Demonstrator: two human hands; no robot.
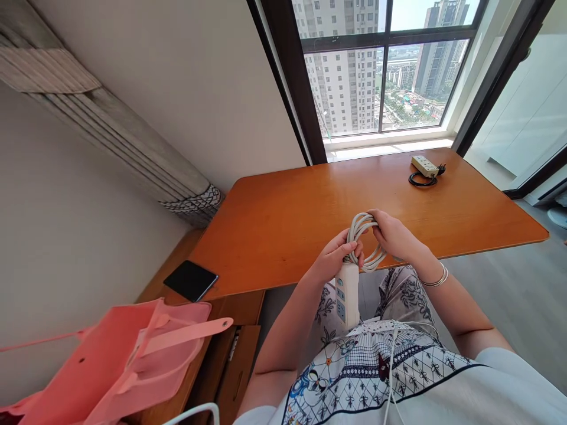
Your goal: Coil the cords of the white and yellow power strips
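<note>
A white power strip (348, 295) hangs upright over my lap, its row of sockets facing left. Its pale cord (362, 223) is gathered in several loops above it. My left hand (339, 255) is closed around the cord loops just above the strip's top end. On the right side of the coil, my right hand (390, 233) grips the loops with its fingers curled over them. Both hands are at the near edge of the orange-brown wooden table (283, 224). The cord's plug end cannot be made out.
A second power strip (424, 166) with a coiled black cord lies at the table's far right. A black tablet (191, 280) rests at the left corner. A pink bag (133, 360) stands at lower left, by wooden drawers (239, 366). The window (381, 77) is beyond the table.
</note>
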